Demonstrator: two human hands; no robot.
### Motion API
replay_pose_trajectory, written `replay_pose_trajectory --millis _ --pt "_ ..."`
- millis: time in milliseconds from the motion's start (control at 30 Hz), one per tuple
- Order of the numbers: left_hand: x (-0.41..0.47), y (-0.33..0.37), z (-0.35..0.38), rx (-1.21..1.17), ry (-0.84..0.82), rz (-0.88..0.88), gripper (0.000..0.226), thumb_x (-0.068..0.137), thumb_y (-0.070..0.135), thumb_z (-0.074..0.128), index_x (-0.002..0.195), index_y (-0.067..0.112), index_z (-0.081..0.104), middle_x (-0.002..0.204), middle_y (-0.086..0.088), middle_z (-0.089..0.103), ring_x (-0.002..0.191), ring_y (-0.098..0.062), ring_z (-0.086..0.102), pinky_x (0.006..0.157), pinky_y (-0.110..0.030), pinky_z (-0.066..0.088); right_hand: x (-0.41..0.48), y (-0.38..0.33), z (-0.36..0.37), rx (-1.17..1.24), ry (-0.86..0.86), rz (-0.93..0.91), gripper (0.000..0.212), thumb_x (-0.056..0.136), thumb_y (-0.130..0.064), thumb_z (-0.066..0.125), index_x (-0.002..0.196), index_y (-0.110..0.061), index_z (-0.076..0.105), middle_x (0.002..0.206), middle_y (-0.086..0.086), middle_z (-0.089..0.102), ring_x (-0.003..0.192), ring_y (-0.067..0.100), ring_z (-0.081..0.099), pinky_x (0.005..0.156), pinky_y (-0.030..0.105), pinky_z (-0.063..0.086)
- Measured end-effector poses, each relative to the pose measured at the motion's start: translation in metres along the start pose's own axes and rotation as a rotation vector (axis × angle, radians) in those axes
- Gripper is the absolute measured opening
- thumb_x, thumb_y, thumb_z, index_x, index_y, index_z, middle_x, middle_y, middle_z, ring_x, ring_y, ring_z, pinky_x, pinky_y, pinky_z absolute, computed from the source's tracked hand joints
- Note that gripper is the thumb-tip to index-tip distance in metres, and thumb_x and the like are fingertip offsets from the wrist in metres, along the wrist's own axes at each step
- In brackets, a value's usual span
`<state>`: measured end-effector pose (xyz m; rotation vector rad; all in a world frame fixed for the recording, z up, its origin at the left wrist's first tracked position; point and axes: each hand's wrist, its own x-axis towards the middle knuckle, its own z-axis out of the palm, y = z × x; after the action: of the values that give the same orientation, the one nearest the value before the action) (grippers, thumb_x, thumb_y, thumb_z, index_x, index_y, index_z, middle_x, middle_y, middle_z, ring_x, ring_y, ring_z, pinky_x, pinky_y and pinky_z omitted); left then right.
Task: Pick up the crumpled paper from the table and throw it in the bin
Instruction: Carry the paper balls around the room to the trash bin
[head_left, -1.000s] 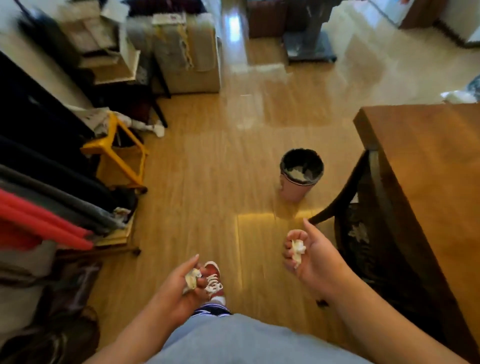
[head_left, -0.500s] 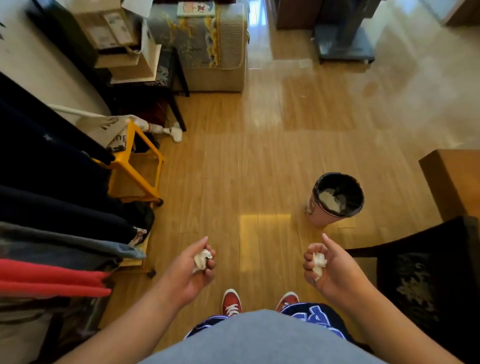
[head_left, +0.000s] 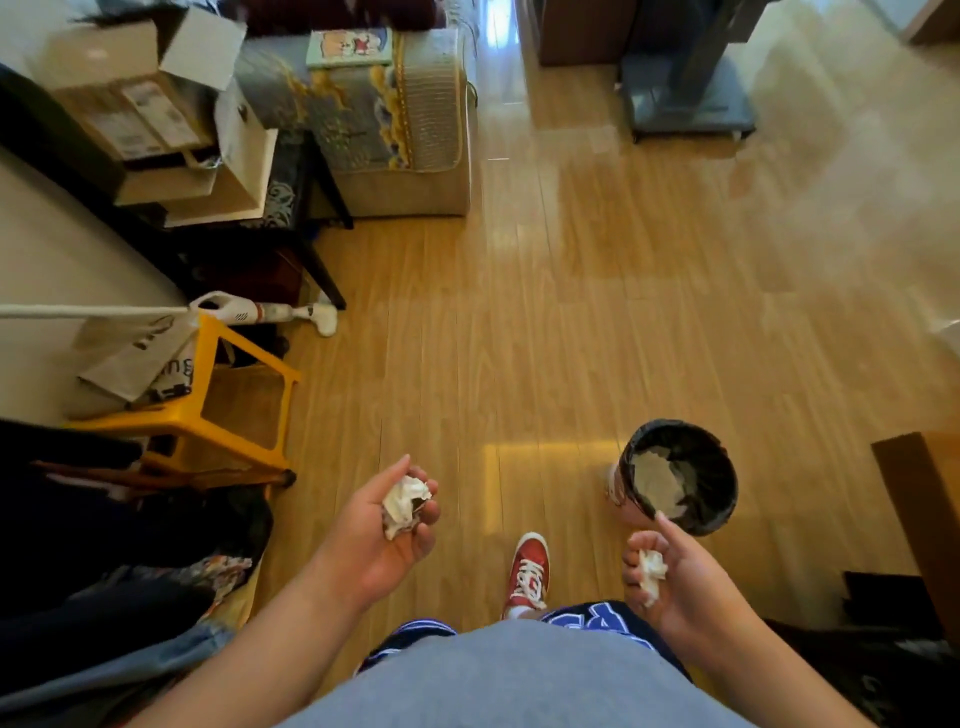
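The person stands over the wooden floor with a wad in each hand. The left hand cups a crumpled white paper ball, fingers curled loosely around it, palm up. The right hand clutches a smaller paper scrap against the palm, thumb raised, and sits just beside the near rim of the bin. That bin, lined with a black bag, stands on the floor ahead of the red shoe and already has paper in it.

I'd judge the drop comes next. To do it well, the right hand should move over the middle of the opening before the fingers let go. The left hand is well apart from the bin, so it should travel across the body first; a toss from there could miss.
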<state>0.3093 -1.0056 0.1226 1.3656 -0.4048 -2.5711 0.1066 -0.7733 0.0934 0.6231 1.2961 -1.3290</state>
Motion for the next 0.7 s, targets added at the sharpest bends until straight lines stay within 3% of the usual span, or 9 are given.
replay_pose_trajectory --millis 367,700 --pt "0.071 0.1 0.032 -0.182 0.173 0.029 0.018 0.078 0.031 0.063 0.068 0.015 0.063 0.067 -0.002 0.061 0.048 -0.012 0.058 0.037 -0.017 0.044 0.077 -0.172 0.157 -0.099 -0.213 -0.031 0.042 0.094 -0.045 0.049 0.07 -0.011 0.058 0.062 0.004 0.048 0.053 0.016 0.045 0.041 0.023 0.035" --pt "0.213 0.262 0.1 0.029 0.098 -0.048 0.018 0.077 0.032 0.067 0.071 0.016 0.064 0.069 -0.002 0.062 0.049 -0.011 0.059 0.038 -0.018 0.044 0.154 -0.29 0.252 0.046 -0.144 -0.117 0.044 0.092 -0.045 0.049 0.067 -0.01 0.06 0.062 0.005 0.048 0.048 0.015 0.045 0.039 0.022 0.034"
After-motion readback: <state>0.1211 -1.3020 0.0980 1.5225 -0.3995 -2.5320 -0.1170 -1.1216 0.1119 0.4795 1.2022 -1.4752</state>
